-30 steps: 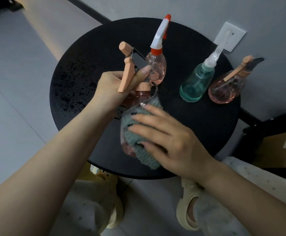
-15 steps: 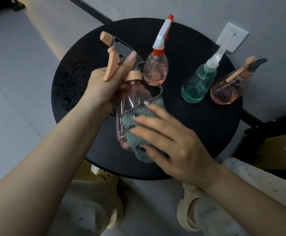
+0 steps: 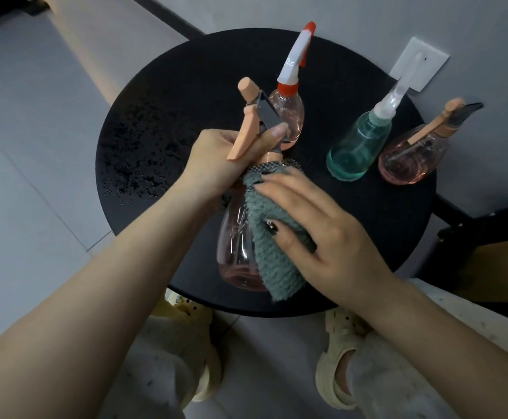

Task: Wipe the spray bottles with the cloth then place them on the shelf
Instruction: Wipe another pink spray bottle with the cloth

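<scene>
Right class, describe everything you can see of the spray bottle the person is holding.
The held spray bottle has a clear pink-tinted plastic body, bulbous at the base, with an orange collar, long orange trigger and dark nozzle head. It is held tilted above the round black table, head pointing up and away. The left hand grips its neck below the trigger. The right hand presses a grey-green cloth against its side with straight fingers, hiding that side. Whether it holds liquid is unclear.

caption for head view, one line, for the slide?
Left hand grips pink bottle by its neck; right hand presses cloth against it.
</scene>
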Motion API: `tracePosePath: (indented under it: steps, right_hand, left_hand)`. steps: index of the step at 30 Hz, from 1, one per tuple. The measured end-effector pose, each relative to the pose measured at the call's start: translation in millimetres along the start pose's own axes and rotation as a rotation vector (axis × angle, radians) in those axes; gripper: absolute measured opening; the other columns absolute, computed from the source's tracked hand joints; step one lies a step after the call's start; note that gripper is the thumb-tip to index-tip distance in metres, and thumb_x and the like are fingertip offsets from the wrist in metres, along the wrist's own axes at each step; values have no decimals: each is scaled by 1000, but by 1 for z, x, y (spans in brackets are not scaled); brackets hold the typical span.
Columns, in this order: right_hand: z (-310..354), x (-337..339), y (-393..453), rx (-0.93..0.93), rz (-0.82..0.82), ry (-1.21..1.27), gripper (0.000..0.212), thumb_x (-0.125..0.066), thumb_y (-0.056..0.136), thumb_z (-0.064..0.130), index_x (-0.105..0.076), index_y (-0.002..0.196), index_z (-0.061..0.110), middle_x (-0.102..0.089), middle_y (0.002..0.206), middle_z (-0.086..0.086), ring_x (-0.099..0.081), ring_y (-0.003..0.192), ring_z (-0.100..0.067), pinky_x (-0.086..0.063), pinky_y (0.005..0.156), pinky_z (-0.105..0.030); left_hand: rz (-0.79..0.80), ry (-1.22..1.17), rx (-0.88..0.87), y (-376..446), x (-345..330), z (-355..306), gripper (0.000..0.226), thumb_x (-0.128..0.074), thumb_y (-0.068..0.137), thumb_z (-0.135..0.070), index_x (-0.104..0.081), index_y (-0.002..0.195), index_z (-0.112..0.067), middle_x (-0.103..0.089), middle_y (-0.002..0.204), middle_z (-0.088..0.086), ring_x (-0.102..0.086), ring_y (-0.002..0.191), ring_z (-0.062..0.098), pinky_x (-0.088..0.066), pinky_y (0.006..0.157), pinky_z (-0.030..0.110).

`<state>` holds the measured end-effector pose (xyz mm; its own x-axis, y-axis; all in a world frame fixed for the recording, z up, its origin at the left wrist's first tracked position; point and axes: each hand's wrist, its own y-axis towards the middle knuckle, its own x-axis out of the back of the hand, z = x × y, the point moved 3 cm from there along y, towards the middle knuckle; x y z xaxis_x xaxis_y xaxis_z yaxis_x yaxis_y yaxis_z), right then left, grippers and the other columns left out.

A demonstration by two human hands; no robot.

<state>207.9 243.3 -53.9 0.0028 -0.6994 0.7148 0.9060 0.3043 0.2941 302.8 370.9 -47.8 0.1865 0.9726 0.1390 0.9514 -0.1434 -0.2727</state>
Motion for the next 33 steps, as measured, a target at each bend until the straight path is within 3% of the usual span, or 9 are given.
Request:
tracePosePath:
  steps: [6,10,17,20,22,24,26,29,33]
  right_hand:
    - [18,-14,-11,395,115,-265,33,-50,94,22,-59,124,11,-58,129,-7,-38,134,-28,-30,113,-40]
    - [22,-22,-19,587,234,-327,27,-54,93,21,-65,117,13,-63,122,-4,-41,131,-26,-29,112,-44]
    - [13,-13,-9,405,149,-284,29,-52,94,24,-62,119,12,-60,124,-5,-38,134,-26,-31,112,-40]
    - [6,-9,-4,240,85,-156,32,-52,94,24,-60,122,10,-56,128,-5,-35,138,-23,-35,110,-39]
    - [2,-6,0,101,38,-22,36,-48,95,25,-54,128,13,-50,134,-1,-30,140,-16,-31,112,-30]
    - [-2,-2,3,-23,-39,133,38,-46,95,24,-49,132,15,-44,138,3,-31,137,-6,-27,110,-18]
    - [-5,0,3,-91,-109,238,40,-45,96,23,-44,136,17,-42,140,3,-35,133,-2,-29,107,-15]
    - [-1,-3,-2,-45,-72,242,47,-44,95,28,-35,140,19,-35,145,1,-31,137,-7,-30,110,-19]
    - [6,-7,-10,309,53,-90,50,-49,95,35,-32,138,17,-31,145,-2,-21,143,-23,-29,114,-30]
  left_hand:
    - [-50,66,8,2,6,1,52,-77,70,-45,-51,31,-22,-46,45,-5,-42,47,11,-32,50,22]
    - [-42,88,-6,4,7,-1,46,-76,72,-44,-60,34,-25,-57,45,-9,-52,47,2,-40,54,17]
    - [-4,132,5,3,4,-5,49,-75,72,-46,-51,40,-18,-47,46,1,-41,44,11,-32,49,24]
    - [14,101,19,3,1,-3,42,-77,71,-44,-58,45,-16,-56,55,4,-45,51,14,-33,51,24]
    - [24,53,12,4,2,-2,41,-77,72,-43,-58,51,-13,-56,60,6,-47,54,14,-36,55,24]
    - [31,-14,18,4,5,-2,43,-74,75,-43,-58,42,-20,-53,51,-3,-46,45,8,-37,48,18]
    - [36,-88,19,4,8,-1,34,-70,79,-42,-65,52,-22,-59,56,2,-52,45,9,-41,45,17]
    - [9,-213,50,6,13,-2,33,-71,78,-41,-66,84,-9,-72,89,18,-68,71,23,-54,66,29]
    - [-37,-452,84,9,17,-3,21,-74,74,-31,-68,81,-11,-72,82,14,-70,72,22,-56,70,33]
